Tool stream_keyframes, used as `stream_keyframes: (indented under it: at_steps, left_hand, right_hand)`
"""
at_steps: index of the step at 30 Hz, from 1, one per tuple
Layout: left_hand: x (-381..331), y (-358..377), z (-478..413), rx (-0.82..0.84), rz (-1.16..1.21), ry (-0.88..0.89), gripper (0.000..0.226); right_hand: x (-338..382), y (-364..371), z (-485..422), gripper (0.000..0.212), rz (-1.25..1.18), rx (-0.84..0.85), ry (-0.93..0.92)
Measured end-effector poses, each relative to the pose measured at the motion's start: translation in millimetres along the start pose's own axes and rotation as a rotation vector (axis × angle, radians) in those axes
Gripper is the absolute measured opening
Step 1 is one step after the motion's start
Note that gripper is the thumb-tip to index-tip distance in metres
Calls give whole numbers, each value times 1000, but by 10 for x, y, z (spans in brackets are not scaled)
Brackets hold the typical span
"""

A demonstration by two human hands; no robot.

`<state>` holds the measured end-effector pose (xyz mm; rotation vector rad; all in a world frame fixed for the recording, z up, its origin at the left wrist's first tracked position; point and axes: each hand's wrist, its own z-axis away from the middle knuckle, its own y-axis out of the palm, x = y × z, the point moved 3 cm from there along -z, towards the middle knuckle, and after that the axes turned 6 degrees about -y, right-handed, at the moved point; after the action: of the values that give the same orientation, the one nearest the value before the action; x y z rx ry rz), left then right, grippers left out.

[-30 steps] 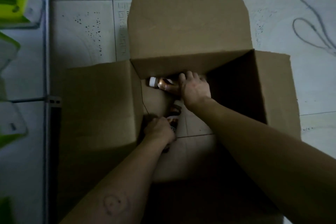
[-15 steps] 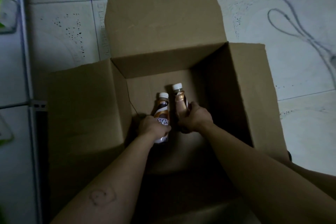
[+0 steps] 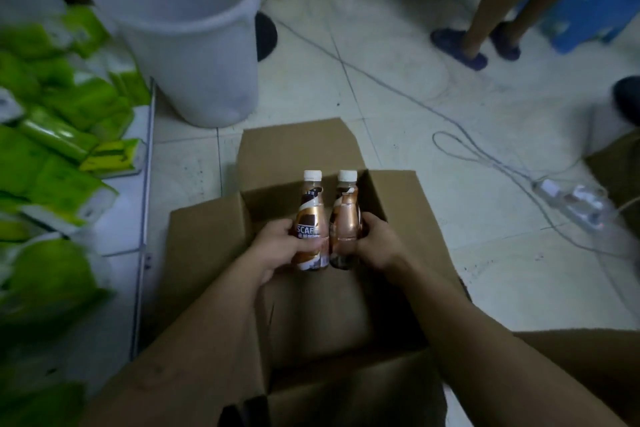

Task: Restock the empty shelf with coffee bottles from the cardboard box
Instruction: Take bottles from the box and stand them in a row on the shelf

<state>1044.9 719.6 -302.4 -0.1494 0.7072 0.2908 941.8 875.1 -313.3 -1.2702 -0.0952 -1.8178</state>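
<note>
Two coffee bottles with white caps and copper-brown labels stand upright side by side above the open cardboard box (image 3: 204, 288). My left hand (image 3: 277, 246) grips the left coffee bottle (image 3: 310, 215) around its lower half. My right hand (image 3: 379, 243) grips the right coffee bottle (image 3: 345, 218) the same way. The bottles touch or nearly touch each other. The box's flaps are spread open; its inside below the hands is dark and I see no other bottles in it.
A white plastic bucket (image 3: 187, 28) stands on the tiled floor beyond the box. A white shelf (image 3: 124, 225) at the left carries green packages (image 3: 52, 135). A cable and power strip (image 3: 568, 201) lie at the right. Another person's legs (image 3: 491, 10) stand at the far right.
Both hands rose out of the box with a bottle each. The view tilted up, bringing the bucket, shelf and the other person into sight.
</note>
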Motion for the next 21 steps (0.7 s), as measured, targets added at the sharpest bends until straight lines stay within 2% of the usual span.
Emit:
stream_keyframes:
  at_steps: [3, 5, 8, 14, 17, 21]
  left_hand:
    - [-343, -117, 524, -46, 29, 157, 36]
    - [-543, -185, 905, -80, 53, 241, 42]
    - [-847, -293, 1499, -164, 64, 386, 52]
    - [-1322, -631, 2811, -315, 22, 699, 59]
    - [-1471, -837, 3450, -396, 11, 814, 64]
    - [-1553, -1141, 4212, -523, -7, 908, 60]
  right_hand:
    - [550, -211, 335, 63, -13, 9, -139]
    - [944, -315, 595, 59, -4, 1, -243]
    - [1573, -442, 1058, 60, 43, -66, -409]
    - [2652, -575, 2035, 59, 49, -116, -678]
    - [3085, -541, 2461, 58, 15, -97, -807]
    - [3587, -349, 2836, 60, -37, -75, -929]
